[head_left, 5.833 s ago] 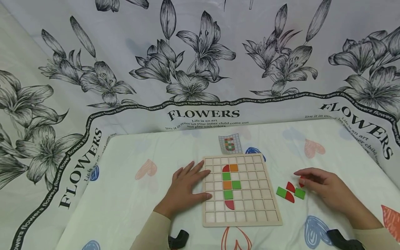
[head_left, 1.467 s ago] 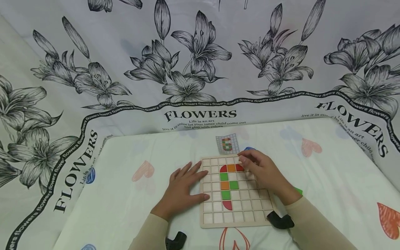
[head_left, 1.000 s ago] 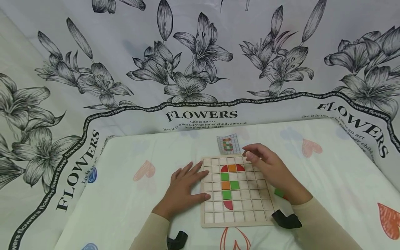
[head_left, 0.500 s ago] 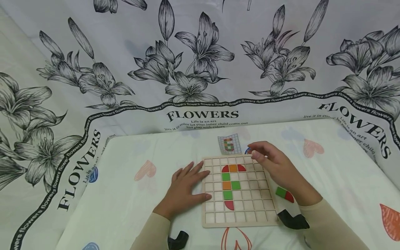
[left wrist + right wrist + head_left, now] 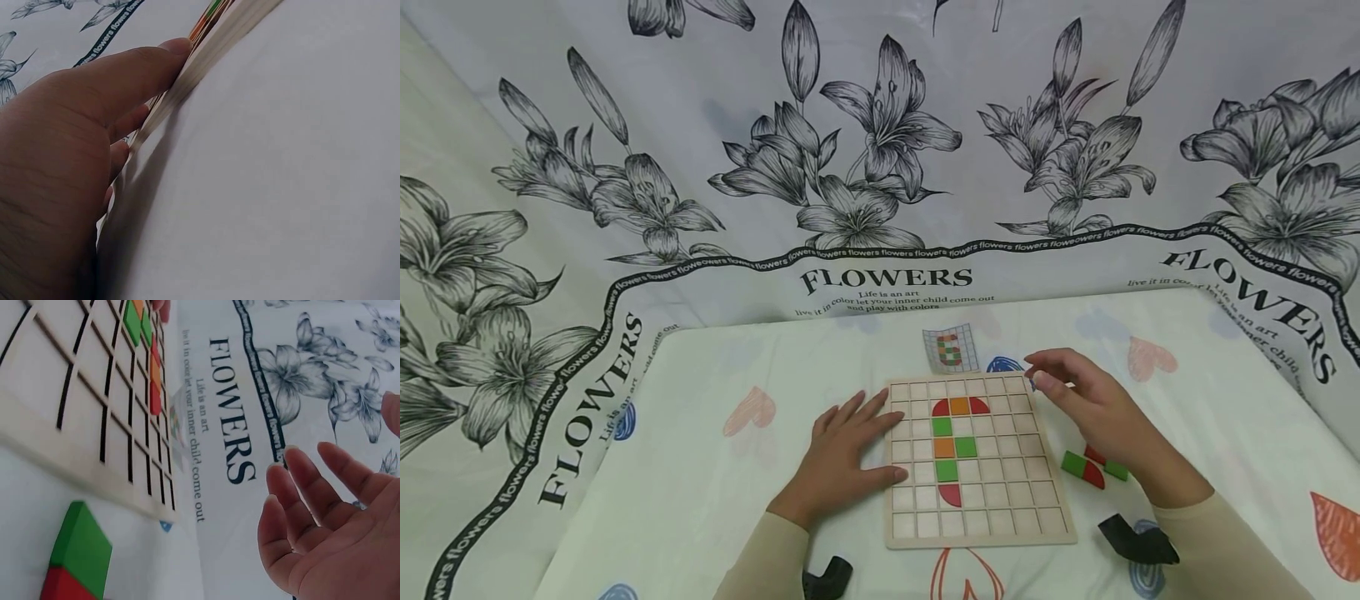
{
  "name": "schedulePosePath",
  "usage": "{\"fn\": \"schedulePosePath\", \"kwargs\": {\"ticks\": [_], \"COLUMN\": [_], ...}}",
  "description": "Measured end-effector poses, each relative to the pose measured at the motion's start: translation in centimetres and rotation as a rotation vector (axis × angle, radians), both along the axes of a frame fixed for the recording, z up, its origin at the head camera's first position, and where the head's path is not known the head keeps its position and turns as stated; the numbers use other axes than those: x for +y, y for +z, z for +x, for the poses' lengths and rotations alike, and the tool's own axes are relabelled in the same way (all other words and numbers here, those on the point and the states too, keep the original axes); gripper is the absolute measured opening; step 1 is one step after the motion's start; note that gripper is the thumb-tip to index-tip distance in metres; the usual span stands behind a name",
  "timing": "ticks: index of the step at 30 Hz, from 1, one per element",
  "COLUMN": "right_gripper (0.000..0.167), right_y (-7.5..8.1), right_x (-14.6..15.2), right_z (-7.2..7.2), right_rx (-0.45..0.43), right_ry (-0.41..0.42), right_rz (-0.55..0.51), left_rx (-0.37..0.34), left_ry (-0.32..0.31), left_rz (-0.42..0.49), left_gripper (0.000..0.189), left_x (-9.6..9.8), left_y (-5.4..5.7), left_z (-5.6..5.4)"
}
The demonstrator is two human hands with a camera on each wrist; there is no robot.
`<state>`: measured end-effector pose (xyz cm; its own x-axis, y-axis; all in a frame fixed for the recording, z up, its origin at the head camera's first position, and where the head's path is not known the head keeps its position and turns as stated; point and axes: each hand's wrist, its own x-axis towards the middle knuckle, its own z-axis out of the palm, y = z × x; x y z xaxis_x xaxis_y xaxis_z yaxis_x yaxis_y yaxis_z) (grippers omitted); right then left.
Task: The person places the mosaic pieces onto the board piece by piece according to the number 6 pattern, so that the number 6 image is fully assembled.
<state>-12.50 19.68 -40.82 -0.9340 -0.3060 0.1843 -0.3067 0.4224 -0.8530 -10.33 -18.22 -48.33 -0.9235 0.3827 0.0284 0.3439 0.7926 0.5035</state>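
Observation:
A wooden grid board (image 5: 1015,521) lies on the table. My left hand (image 5: 842,458) rests at its left edge, fingers spread and straight; in the left wrist view the thumb (image 5: 150,69) lies on the board's rim. On the board, a red quarter-round tile (image 5: 979,406) sits right of an orange square tile (image 5: 959,406), with another red quarter-round (image 5: 942,407) on its left. Below run green and orange squares and a red quarter-round (image 5: 951,496). My right hand (image 5: 1097,408) hovers off the board's upper right corner, fingers loosely bent, palm bare in the right wrist view.
Right of the board lie loose tiles: a green square (image 5: 1073,463), a red quarter-round (image 5: 1093,475), and another red and green partly under the right hand. A small pattern card (image 5: 951,348) lies behind the board. Flower-print cloth (image 5: 880,167) hangs behind the table.
My right hand has set a red quarter-round tile beside the orange one in the top row, let go and drawn back rightward, uncovering the loose tiles. The left hand stays put.

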Motion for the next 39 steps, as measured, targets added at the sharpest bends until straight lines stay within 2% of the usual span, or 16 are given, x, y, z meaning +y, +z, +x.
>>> {"fn": "schedulePosePath", "kwargs": {"ticks": [17, 26, 39], "right_gripper": [0.033, 0.035, 0.04], "right_y": [-2.1, -3.4, -5.7], "right_x": [3.5, 5.4, 7.4], "right_z": [0.7, 1.2, 1.0], "right_rx": [0.006, -0.032, -0.112], "right_ry": [-0.051, -0.09, -0.106], "right_rz": [0.062, 0.113, 0.163], "left_rx": [0.005, 0.008, 0.007], "left_ry": [0.001, 0.003, 0.004], "left_rz": [-0.012, -0.011, -0.006], "left_gripper": [0.082, 0.082, 0.082], "left_x": [-0.1, -0.1, 0.0], "left_y": [-0.2, -0.3, -0.3], "left_z": [0.0, 0.0, -0.1]}}
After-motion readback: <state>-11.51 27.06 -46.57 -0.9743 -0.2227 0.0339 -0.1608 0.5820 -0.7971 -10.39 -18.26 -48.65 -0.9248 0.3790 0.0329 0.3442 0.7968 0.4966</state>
